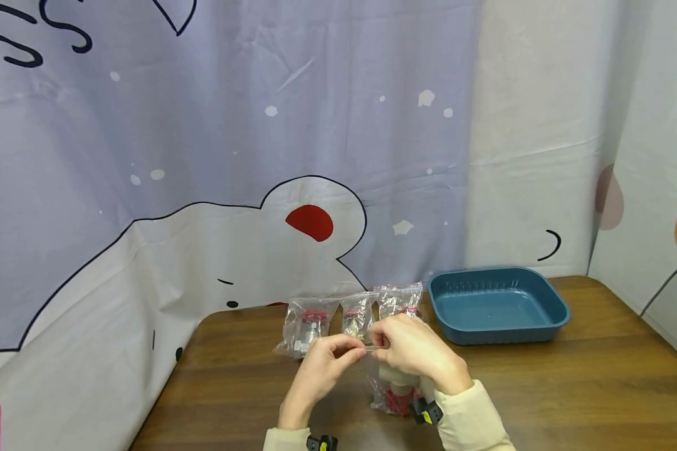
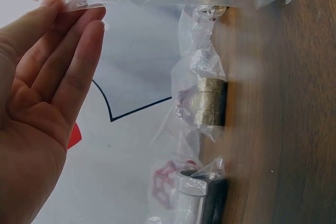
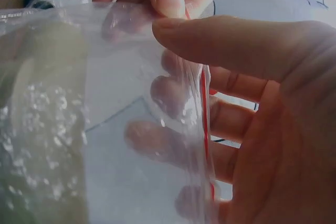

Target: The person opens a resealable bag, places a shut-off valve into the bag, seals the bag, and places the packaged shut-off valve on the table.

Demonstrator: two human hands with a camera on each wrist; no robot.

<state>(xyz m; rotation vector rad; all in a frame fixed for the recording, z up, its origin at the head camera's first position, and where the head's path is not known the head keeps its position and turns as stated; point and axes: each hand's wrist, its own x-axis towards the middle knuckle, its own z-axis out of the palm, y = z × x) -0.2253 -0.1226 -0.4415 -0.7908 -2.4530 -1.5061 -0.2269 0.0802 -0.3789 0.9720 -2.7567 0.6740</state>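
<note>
A clear zip bag (image 3: 121, 77) with a red line along its seal hangs between my two hands. Inside it is a cream-coloured valve with a red handwheel (image 1: 399, 401). My left hand (image 1: 324, 369) pinches one corner of the bag's mouth between thumb and fingertips. My right hand (image 1: 414, 351) grips the same top edge, its thumb in front and its fingers showing through the plastic behind. Just beyond the hands, bagged valves stand in a row: a grey one (image 2: 191, 200) at left, a small brass one (image 2: 210, 100) in the middle, another bag (image 1: 397, 297) at right.
A blue plastic tray (image 1: 499, 307) stands at the back right of the wooden table (image 1: 598, 376). A printed curtain (image 1: 316, 125) hangs right behind the table's far edge.
</note>
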